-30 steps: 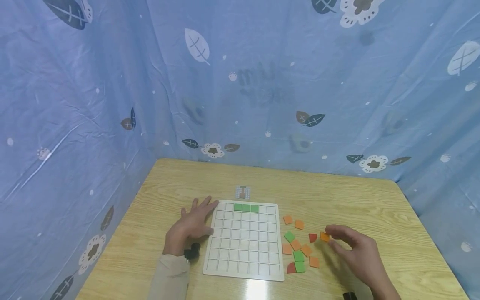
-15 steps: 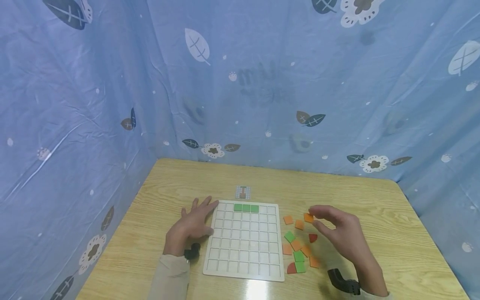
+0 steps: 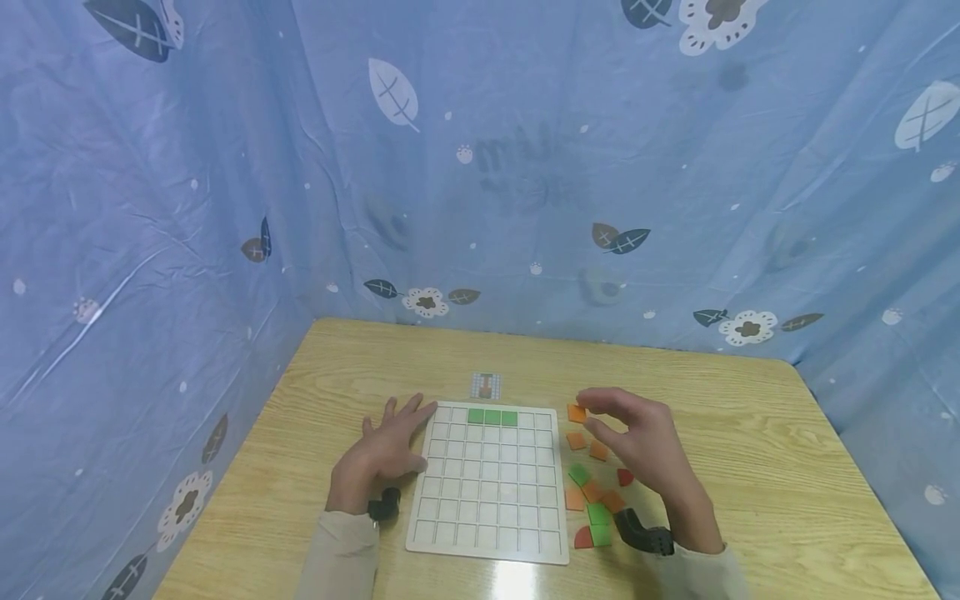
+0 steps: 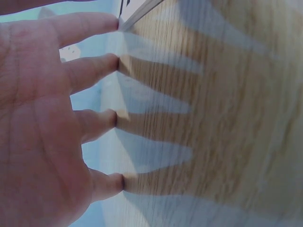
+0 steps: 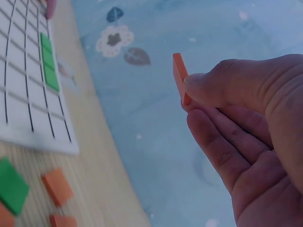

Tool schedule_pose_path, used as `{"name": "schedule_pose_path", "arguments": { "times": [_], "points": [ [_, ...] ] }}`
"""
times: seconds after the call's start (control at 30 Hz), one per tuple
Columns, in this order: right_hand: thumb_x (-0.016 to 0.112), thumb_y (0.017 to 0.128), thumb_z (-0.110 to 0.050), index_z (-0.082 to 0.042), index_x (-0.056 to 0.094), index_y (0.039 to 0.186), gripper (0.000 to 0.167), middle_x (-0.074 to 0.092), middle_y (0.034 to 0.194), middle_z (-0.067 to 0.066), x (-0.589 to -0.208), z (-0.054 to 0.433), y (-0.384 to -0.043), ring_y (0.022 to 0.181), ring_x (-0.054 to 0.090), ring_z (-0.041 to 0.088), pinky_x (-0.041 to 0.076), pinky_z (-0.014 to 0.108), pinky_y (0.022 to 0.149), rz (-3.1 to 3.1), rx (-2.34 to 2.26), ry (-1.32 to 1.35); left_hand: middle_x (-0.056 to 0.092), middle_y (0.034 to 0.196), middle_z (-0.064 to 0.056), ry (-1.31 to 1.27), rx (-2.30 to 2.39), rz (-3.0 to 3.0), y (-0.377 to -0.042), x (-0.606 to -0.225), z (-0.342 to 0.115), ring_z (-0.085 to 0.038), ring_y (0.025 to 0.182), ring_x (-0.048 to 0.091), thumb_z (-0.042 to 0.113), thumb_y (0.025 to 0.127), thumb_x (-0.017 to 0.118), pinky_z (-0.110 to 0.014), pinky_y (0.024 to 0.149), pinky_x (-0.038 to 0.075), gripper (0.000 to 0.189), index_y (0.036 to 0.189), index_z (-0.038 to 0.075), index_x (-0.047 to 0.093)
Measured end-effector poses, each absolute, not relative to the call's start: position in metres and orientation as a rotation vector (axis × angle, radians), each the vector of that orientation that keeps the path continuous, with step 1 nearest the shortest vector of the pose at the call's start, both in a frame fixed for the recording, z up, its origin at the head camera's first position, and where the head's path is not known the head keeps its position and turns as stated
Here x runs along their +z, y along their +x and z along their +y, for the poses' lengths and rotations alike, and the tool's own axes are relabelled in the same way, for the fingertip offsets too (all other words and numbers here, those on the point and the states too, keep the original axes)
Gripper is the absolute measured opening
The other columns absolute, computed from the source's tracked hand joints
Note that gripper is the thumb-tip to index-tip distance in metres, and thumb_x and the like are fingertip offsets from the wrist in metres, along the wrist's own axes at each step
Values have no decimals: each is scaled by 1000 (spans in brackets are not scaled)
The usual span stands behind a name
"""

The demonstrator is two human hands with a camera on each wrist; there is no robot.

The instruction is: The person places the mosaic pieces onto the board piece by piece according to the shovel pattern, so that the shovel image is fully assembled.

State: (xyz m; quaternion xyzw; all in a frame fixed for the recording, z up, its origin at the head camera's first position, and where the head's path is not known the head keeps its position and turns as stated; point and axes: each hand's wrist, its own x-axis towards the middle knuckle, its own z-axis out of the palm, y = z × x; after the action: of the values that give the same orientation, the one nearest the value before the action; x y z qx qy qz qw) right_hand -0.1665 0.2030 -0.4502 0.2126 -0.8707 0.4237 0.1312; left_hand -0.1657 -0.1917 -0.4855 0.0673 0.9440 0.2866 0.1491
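A white grid board (image 3: 482,492) lies on the table with three green square tiles (image 3: 492,417) side by side in its far row. My left hand (image 3: 386,450) rests at the board's left edge, fingers spread; in the left wrist view its fingertips (image 4: 111,118) touch the wooden tabletop. My right hand (image 3: 637,425) is raised beyond the board's far right corner. Between thumb and fingers it pinches an orange square tile (image 5: 180,78), held up on edge in the right wrist view.
Loose orange, green and red tiles lie right of the board, among them a red quarter-round tile (image 3: 583,537) and a green square tile (image 3: 579,474). Beyond the board's far edge lies a small pattern card (image 3: 486,385). A blue patterned curtain (image 3: 525,208) surrounds the table (image 3: 742,433).
My right hand has carried the orange tile up and leftward, from right of the loose tiles to near the board's far right corner. The left hand has stayed in place.
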Motion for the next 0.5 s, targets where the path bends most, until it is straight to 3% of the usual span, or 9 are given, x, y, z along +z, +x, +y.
{"name": "schedule_pose_path", "arguments": {
  "times": [0.23,0.5],
  "points": [
    [85,94,-6,-17,82,124,33,83,121,-6,-445,184,-175,115,79,17,61,19,97,-2528,1328,645,26,181,-18,187,842,2712,-165,-485,-192,-57,167,4,2,78,83,-90,122,-2,98,168,15,46],
    [84,95,-8,-17,82,124,30,82,123,-4,-445,164,-184,119,78,21,65,46,101,-2538,1442,648,27,181,-18,181,848,2710,-165,-486,-191,-56,168,4,2,80,84,-90,122,-2,96,168,15,46]
  ]
}}
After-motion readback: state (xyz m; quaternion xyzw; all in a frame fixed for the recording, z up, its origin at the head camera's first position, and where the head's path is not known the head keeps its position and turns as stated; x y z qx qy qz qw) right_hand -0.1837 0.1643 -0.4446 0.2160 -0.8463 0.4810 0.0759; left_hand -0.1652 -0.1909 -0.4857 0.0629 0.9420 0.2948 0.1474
